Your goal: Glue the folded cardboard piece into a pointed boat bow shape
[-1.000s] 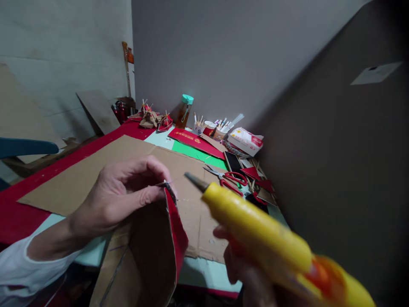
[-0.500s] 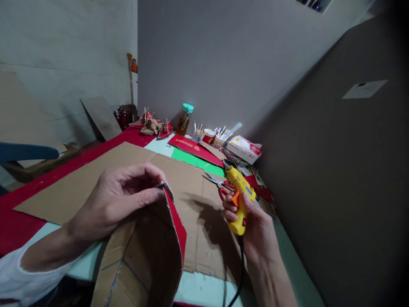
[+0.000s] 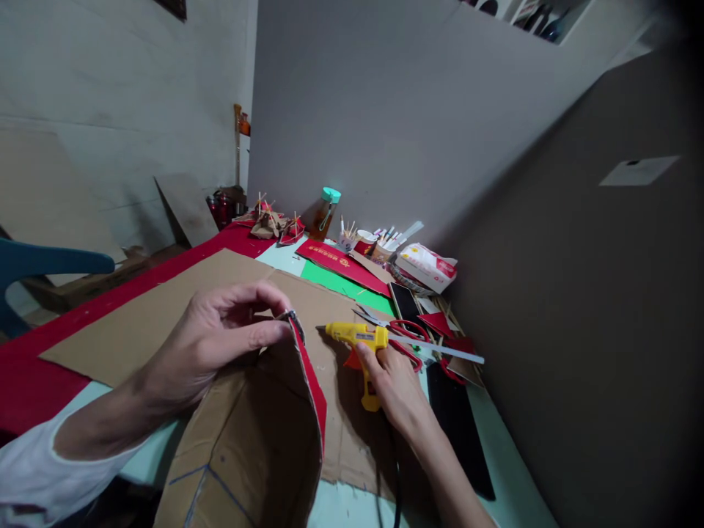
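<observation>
My left hand pinches the top edge of a folded cardboard piece, brown inside with a red outer face and blue pen lines. A small dark item sits at the pinched edge; its kind is unclear. My right hand is wrapped round the handle of a yellow hot glue gun. The gun's nozzle points left toward the cardboard edge, apart from it. A clear glue stick sticks out of its back. Red-handled scissors lie just behind the gun.
A flat cardboard sheet covers much of the table. Along the back stand a bottle, cups of sticks and pens and a tissue pack. A phone and a black flat slab lie at the right.
My right hand has swung the glue gun left, turning its nozzle from upward to leftward, nearer the cardboard edge. My left hand keeps its pinch. The view has shifted slightly.
</observation>
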Demonstrator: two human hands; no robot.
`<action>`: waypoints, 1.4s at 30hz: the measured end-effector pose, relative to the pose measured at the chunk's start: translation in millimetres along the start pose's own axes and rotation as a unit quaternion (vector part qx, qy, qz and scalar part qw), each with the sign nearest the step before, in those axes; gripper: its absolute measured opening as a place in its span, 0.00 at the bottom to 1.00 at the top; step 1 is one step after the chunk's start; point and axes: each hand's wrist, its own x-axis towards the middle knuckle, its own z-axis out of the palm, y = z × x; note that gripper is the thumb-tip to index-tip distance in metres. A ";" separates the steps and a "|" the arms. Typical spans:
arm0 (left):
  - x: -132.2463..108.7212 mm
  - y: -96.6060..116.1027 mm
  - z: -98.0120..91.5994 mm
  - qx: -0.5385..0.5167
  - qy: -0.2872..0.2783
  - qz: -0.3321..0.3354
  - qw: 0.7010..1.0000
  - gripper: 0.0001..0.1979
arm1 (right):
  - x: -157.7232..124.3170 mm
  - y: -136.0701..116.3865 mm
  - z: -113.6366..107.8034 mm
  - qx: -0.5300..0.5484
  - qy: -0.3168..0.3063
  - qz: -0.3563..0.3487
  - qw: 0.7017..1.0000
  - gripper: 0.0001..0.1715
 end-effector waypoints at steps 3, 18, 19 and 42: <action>0.3 5.8 4.7 0.032 -0.004 0.014 0.999 0.05 | -5.5 -7.8 -6.7 -0.095 0.039 -0.017 0.995 0.31; 0.1 -3.1 13.9 0.115 -0.017 0.009 0.993 0.02 | -37.5 -75.9 1.4 -0.050 0.017 -0.321 0.946 0.07; -0.2 -3.6 13.9 0.117 -0.017 0.007 0.993 0.02 | -37.4 -73.6 3.7 -0.062 0.031 -0.327 0.943 0.07; 2.4 -15.3 23.6 0.151 0.020 0.003 0.988 0.04 | -34.6 -48.5 10.7 -0.016 0.043 -0.335 0.941 0.13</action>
